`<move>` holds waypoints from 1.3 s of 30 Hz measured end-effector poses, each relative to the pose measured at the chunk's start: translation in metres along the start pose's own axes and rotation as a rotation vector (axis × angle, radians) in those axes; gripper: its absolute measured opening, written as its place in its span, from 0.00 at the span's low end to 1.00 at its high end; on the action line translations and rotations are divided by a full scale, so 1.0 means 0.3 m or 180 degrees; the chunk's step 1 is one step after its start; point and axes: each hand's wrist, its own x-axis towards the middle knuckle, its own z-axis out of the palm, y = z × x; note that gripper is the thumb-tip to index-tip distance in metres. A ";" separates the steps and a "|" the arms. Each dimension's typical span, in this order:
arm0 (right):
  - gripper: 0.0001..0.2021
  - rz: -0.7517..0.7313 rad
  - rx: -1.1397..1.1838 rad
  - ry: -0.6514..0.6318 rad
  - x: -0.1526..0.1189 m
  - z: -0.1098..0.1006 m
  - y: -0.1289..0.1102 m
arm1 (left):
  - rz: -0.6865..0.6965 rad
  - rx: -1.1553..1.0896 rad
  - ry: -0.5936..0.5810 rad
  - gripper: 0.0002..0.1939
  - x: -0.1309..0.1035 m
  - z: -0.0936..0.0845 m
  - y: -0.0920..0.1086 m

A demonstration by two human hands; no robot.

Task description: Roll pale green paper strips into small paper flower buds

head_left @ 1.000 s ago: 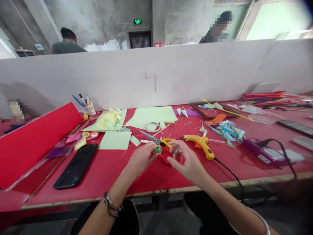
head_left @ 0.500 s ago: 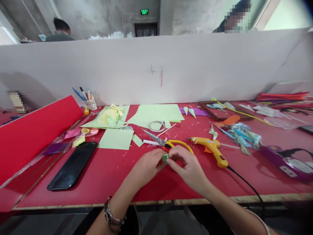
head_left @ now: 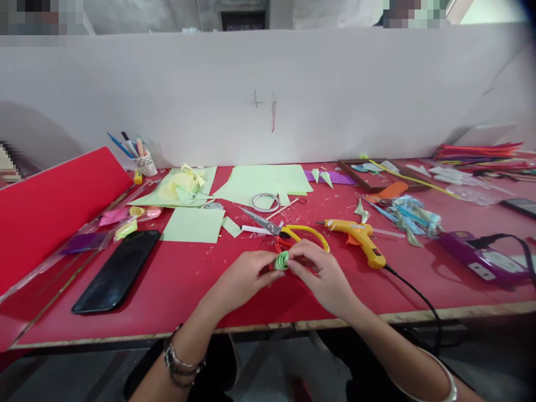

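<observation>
Pinching a small green roll (head_left: 282,261) between the fingertips of the left hand (head_left: 245,276) and the right hand (head_left: 321,274), both closed against its opposite sides. Holding it above the red table (head_left: 192,290), just in front of the scissors (head_left: 274,228), with a yellow glue gun (head_left: 357,232) to the right, a black phone (head_left: 117,273) to the left, and pale green sheets (head_left: 193,225) farther back.

Can see a black phone (head_left: 116,272) flat on the surface (head_left: 196,296), near a slanted red board (head_left: 62,212); farther back, a patterned cup (head_left: 146,165) of pens (head_left: 140,147) before a white partition (head_left: 209,100).
</observation>
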 end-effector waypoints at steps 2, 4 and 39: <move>0.03 0.0022 0.0104 -0.0124 0.000 -0.010 0.009 | -0.0119 -0.0058 -0.0188 0.12 0.000 -0.005 0.006; 0.03 0.0045 0.0231 -0.0228 -0.002 -0.020 0.014 | -0.0164 -0.0216 -0.0341 0.12 0.000 -0.010 0.012; 0.05 -0.0525 -0.0285 0.0604 -0.033 -0.026 0.002 | -0.0474 -0.0362 0.0451 0.10 0.029 0.137 0.087</move>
